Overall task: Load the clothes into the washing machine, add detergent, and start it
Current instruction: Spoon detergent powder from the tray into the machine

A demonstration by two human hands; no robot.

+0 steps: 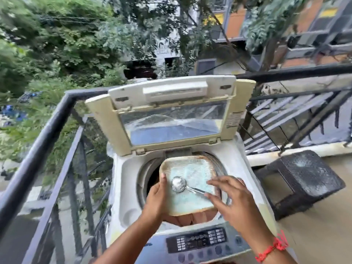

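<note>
Head view looks down on one top-loading washing machine standing in the corner of a balcony, its single lid folded upright at the back. One square detergent box is held over the round drum opening; pale blue-white powder fills it. One metal spoon lies in the box, its bowl heaped with white powder.

Two hands are in view. The left hand grips the box's left edge, thumb over the rim and fingers curled underneath. The right hand is over the box's right side, its fingers spread; the spoon's handle runs in under them, and motion blur makes it impossible to tell whether they pinch it. One red thread band circles the right wrist.

Below the box, orange-brown clothes show inside the drum; the box covers most of the opening. One control panel with rows of buttons sits at the near edge.

A black railing runs along the left and behind the machine. One dark, scuffed stool stands on the floor to the right. Trees and buildings fill the background.
</note>
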